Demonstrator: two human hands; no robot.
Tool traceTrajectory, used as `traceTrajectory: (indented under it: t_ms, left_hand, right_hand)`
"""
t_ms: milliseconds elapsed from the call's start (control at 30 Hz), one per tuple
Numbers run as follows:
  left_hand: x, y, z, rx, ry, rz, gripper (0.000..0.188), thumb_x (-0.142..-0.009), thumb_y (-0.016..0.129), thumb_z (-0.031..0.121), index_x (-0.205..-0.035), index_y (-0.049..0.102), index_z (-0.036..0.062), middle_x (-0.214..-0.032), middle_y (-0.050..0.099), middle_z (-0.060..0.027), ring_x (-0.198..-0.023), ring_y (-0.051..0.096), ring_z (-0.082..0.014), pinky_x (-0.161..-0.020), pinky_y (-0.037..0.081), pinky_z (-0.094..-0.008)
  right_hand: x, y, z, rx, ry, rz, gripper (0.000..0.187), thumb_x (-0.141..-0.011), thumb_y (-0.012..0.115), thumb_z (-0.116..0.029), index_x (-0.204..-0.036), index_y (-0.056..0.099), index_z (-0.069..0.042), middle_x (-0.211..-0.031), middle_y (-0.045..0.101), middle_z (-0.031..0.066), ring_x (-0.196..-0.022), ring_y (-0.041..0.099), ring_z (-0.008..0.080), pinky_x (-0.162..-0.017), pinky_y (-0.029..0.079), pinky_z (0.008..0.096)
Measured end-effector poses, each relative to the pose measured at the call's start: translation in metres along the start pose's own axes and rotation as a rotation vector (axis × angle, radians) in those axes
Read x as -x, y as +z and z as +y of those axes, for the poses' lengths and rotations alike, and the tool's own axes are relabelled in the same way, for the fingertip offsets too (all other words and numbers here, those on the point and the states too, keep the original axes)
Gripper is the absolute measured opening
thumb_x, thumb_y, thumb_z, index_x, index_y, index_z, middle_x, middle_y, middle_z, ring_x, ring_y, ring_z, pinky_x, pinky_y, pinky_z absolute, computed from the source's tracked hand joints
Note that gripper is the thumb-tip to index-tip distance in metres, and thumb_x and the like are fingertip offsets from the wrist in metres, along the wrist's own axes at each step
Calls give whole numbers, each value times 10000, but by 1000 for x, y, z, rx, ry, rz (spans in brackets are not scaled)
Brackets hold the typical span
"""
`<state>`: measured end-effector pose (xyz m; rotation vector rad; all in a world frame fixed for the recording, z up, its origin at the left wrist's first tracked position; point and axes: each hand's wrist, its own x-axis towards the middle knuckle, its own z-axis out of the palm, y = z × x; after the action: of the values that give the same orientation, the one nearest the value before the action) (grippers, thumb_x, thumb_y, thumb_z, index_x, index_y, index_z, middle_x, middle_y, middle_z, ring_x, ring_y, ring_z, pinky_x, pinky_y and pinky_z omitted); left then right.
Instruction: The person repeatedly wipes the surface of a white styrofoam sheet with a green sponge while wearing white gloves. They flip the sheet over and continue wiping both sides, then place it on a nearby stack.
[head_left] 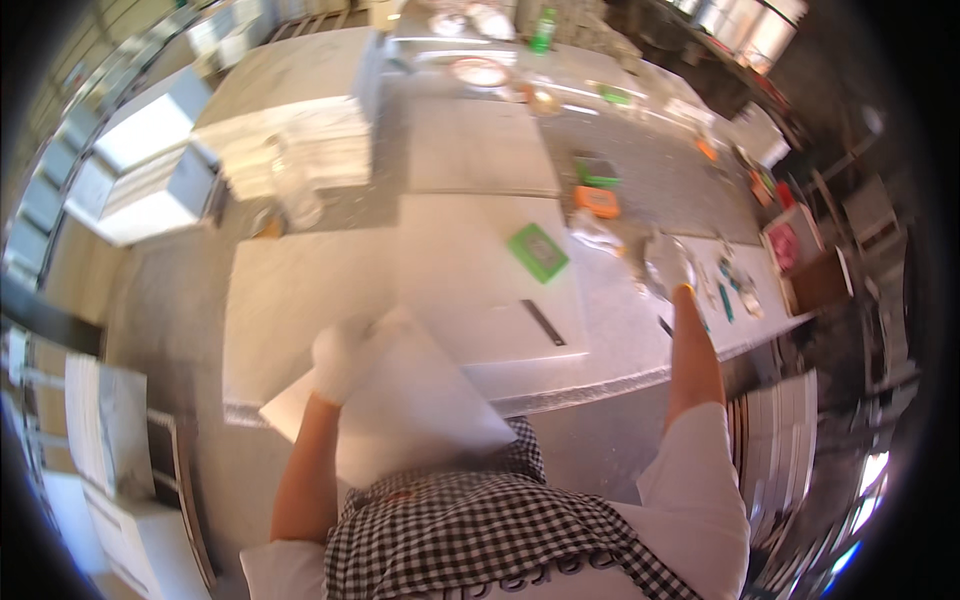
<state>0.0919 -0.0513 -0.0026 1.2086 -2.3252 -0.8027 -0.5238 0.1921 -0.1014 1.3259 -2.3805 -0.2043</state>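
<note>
The tile is in the left grip, which grasps its far-left edge; from there it reaches rightward and toward the apron. Tools lie just right of the right grip, whose blurred hold cannot be told.

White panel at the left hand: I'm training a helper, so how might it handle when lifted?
The white panel is probably stiff: it looks flat, with no clear sag beyond the left hand. It may be slippery, since its face looks smooth and plain. Its exposed, squared corners could chip if knocked, though blur hides the finer detail.
</note>
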Motion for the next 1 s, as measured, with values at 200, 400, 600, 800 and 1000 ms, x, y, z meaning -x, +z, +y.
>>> traceTrajectory:
  t_ms: [200, 400, 600, 800, 1000]
  left_hand:
    - [2, -2, -2, -14, -50, -16, 462, -833, 732, 465, -769, 688, 10, -645, 622, -190, -573, 603, -294, -593, 483, -434]
    - [-5, 0, 1, 43, 1, -35, 476, -816, 760, 431, -687, 626, -7, -573, 543, -168, -507, 527, -238, -526, 440, -408]
    - [-6, 0, 0, -13, -48, -65, 495, -802, 766, 463, -702, 635, -4, -601, 550, -187, -524, 550, -310, -556, 450, -427]
    - [-5, 3, -5, 16, -57, -51, 492, -805, 762, 474, -703, 641, 9, -605, 553, -189, -534, 557, -325, -564, 459, -434]
    - [-4, 6, -10, -18, 31, -14, 483, -816, 748, 486, -730, 683, 15, -668, 622, -225, -607, 642, -376, -585, 487, -449]
  right_hand:
    - [9, -1, -4, -117, 58, -97, 381, -987, 492, -304, -1163, 659, -11, -1099, 683, 214, -997, 675, 374, -847, 536, 468]
    - [25, -4, -9, 297, 98, -308, 428, -934, 629, -261, -1304, 616, -45, -1224, 661, 171, -1129, 631, 303, -980, 494, 419]
    - [19, -59, -40, -1007, 564, 11, 332, -963, 679, -287, -1137, 711, -7, -1007, 714, 23, -881, 661, 125, -783, 527, 292]
    - [41, -130, -122, -2007, 413, 1, 155, -962, 657, -143, -1058, 685, -24, -1043, 648, 11, -963, 601, 126, -880, 494, 271]
    - [64, -221, -208, -1546, 211, -73, 293, -922, 721, -170, -1183, 684, -43, -1087, 681, 13, -985, 600, 96, -886, 503, 295]
